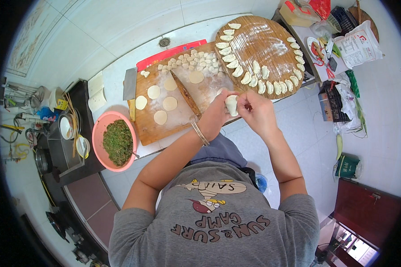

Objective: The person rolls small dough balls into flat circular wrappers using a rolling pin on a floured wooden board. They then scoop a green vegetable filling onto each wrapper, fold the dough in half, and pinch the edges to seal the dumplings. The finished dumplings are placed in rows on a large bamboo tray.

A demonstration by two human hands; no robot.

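Nearest in the head view, a grey printed shirt (160, 242) covers the person's torso, with both bare forearms reaching forward. Left hand (215, 116): fingers curled around a pale folded dumpling (231, 105). Right hand (257, 111): fingertips drawn together in a pinch at the dumpling's right side. The dumpling is held off the surface, at the near side of the worktop, close to where the two boards meet; whether its seam is fully closed cannot be told.

Finished portion, far right: a round wooden board (263, 49), dusted white, bears shaped dumplings (247, 78) set along its left, near and right edges, with a couple lying farther in.

Unfinished portion, left of the round board: a rectangular wooden board (149, 129) carries six plainly visible flat dough rounds (169, 103), lying on both sides of a rolling pin (185, 93), and, at its far side, a large cluster of small dough pieces (205, 62) not yet flattened. A cleaver (129, 84) lies at its left edge. Nearer and farther left, a pink bowl (99, 147) contains plentiful green filling (118, 140). Judged from these quantities, shaping is well under way, but considerable dough and filling remain.
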